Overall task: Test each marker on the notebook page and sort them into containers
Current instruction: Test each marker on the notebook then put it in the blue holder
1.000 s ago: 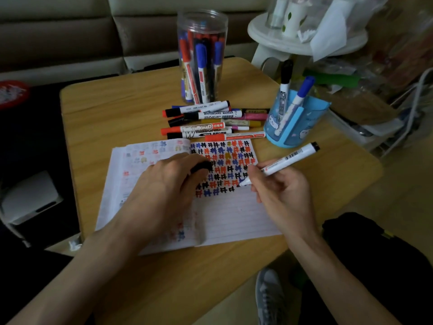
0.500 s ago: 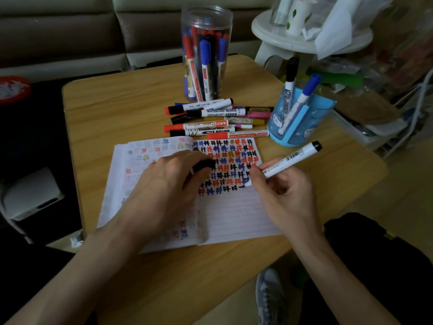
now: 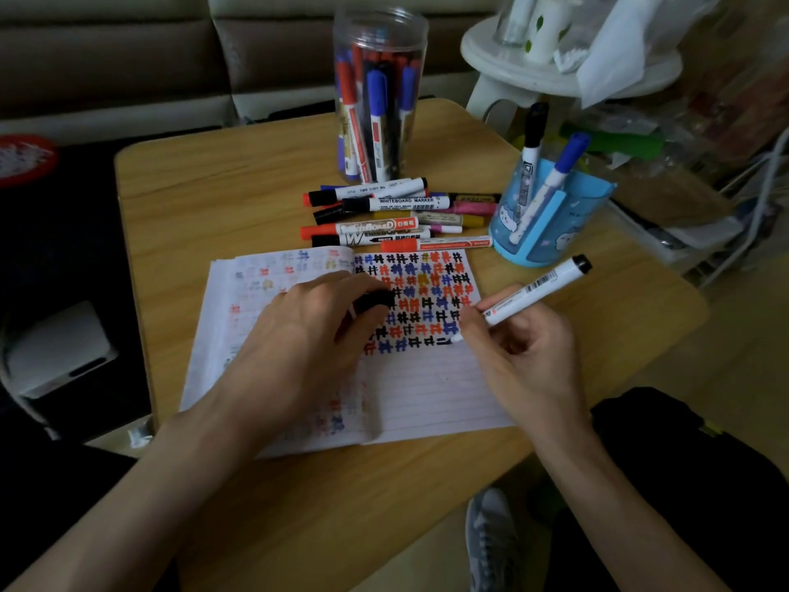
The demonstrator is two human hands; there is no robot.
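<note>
An open notebook (image 3: 427,390) lies on the wooden table, its right page covered with rows of coloured hash marks. My right hand (image 3: 525,352) grips a white marker (image 3: 533,292) with a black end, its tip touching the page at the end of the lowest row. My left hand (image 3: 307,331) rests on the notebook and holds a black marker cap (image 3: 375,300). A pile of loose markers (image 3: 397,215) lies beyond the notebook. A clear jar (image 3: 380,96) holds several markers. A blue holder (image 3: 546,224) contains two markers.
A white stool (image 3: 568,74) with cups and tissue stands behind the table's far right corner. Clutter and a wire rack fill the right side. A sofa runs along the back. My shoe (image 3: 486,540) and a black bag (image 3: 666,455) sit below the table's near edge.
My right hand has lowered the marker tip onto the page and drawn fresh black strokes at the end of the bottom row. My left hand stays put with the cap.
</note>
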